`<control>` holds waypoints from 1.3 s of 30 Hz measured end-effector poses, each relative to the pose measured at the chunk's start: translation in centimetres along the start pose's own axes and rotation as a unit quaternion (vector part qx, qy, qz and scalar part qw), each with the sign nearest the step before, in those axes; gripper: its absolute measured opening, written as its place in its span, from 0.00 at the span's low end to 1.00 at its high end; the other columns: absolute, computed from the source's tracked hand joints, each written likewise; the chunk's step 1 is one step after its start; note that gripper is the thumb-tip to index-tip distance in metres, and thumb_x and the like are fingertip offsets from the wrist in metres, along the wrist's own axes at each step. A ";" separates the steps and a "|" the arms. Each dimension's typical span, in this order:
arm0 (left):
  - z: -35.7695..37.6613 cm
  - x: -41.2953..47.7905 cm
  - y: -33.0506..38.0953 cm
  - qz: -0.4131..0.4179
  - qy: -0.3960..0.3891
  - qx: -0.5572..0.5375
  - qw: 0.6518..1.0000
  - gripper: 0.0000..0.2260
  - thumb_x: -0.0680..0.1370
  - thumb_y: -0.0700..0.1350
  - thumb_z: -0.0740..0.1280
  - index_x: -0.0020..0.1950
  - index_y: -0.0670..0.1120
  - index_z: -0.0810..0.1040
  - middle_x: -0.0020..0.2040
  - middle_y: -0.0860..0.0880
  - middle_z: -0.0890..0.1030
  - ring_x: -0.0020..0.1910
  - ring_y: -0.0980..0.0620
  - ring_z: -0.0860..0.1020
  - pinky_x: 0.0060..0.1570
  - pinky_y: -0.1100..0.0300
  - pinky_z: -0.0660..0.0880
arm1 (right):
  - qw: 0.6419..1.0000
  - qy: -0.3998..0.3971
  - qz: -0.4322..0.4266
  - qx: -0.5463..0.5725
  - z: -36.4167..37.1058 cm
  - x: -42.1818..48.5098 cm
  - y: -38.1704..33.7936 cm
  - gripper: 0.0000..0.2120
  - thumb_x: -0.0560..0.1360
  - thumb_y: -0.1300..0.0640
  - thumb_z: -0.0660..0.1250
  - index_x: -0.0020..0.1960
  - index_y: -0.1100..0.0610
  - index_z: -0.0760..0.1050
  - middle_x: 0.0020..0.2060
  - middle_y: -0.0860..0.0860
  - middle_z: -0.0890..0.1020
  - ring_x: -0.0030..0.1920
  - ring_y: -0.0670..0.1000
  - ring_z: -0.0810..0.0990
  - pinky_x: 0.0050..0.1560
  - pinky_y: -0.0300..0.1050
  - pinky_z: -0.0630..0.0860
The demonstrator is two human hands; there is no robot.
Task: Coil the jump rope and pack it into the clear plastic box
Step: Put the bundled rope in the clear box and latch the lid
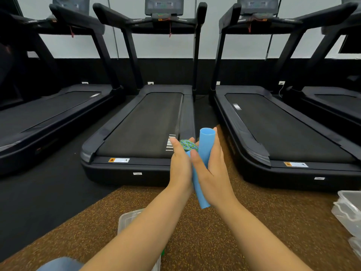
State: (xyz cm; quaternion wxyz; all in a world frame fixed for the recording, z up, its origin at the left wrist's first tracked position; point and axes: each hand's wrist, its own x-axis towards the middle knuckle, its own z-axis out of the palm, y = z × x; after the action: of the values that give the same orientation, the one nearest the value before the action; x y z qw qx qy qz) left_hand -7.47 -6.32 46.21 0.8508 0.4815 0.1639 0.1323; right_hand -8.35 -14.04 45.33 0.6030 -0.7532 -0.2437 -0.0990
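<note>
Both hands are raised together in the middle of the view. My right hand grips the light blue jump rope handles, which stand nearly upright, one open end on top. My left hand holds the green and blue braided rope, bunched up against the handles; most of the rope is hidden between the hands. A clear plastic box sits on the floor below my left forearm, which covers much of it.
Several black treadmills stand in a row ahead on dark flooring. I am over a brown speckled mat. A stack of clear plastic boxes sits at the right edge.
</note>
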 end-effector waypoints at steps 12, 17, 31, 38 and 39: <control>-0.1 -0.1 -1.4 -0.013 -0.096 0.138 0.986 0.23 0.80 0.61 0.50 0.47 0.49 0.80 0.37 0.52 0.85 0.36 0.57 0.83 0.40 0.64 0.79 | 0.987 -0.147 0.057 -0.037 -2.5 0.7 1.3 0.51 0.65 0.69 0.71 0.74 0.49 0.42 0.53 0.46 0.75 0.46 0.38 0.80 0.38 0.29 0.76; 0.3 -0.5 -2.0 -0.012 -0.155 0.188 0.970 0.22 0.80 0.60 0.49 0.47 0.52 0.79 0.44 0.53 0.84 0.46 0.58 0.82 0.53 0.61 0.76 | 0.993 -0.053 0.088 -0.054 -2.1 0.7 2.1 0.29 0.71 0.63 0.70 0.64 0.54 0.57 0.43 0.43 0.74 0.41 0.41 0.77 0.34 0.31 0.71; -0.4 -0.5 -2.5 -0.061 -0.212 0.160 0.962 0.14 0.81 0.42 0.51 0.58 0.44 0.75 0.52 0.45 0.79 0.51 0.52 0.77 0.54 0.56 0.71 | 0.981 0.067 0.180 -0.010 -1.1 1.2 3.8 0.16 0.68 0.65 0.66 0.51 0.54 0.65 0.37 0.49 0.75 0.37 0.50 0.76 0.35 0.45 0.74; -1.5 -0.8 -2.1 -0.065 -0.253 0.133 0.956 0.18 0.79 0.44 0.56 0.67 0.39 0.71 0.56 0.45 0.79 0.51 0.55 0.78 0.52 0.61 0.73 | 0.982 0.074 0.175 -0.022 -0.8 1.2 3.7 0.16 0.68 0.64 0.67 0.50 0.53 0.66 0.37 0.50 0.75 0.38 0.52 0.77 0.35 0.46 0.75; -1.7 -0.8 -2.1 -0.068 -0.259 0.131 0.955 0.19 0.78 0.44 0.59 0.67 0.39 0.71 0.57 0.45 0.79 0.53 0.54 0.78 0.53 0.61 0.73 | 0.981 0.073 0.175 -0.025 -0.7 1.1 3.7 0.15 0.68 0.64 0.66 0.50 0.53 0.66 0.37 0.50 0.75 0.39 0.52 0.77 0.33 0.43 0.73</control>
State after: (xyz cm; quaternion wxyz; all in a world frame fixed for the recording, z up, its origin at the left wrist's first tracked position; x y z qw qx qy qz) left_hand -8.78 -6.34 43.73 0.8003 0.5944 -0.0133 -0.0776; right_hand -5.47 -15.01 42.84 0.6082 -0.7897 -0.0608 -0.0520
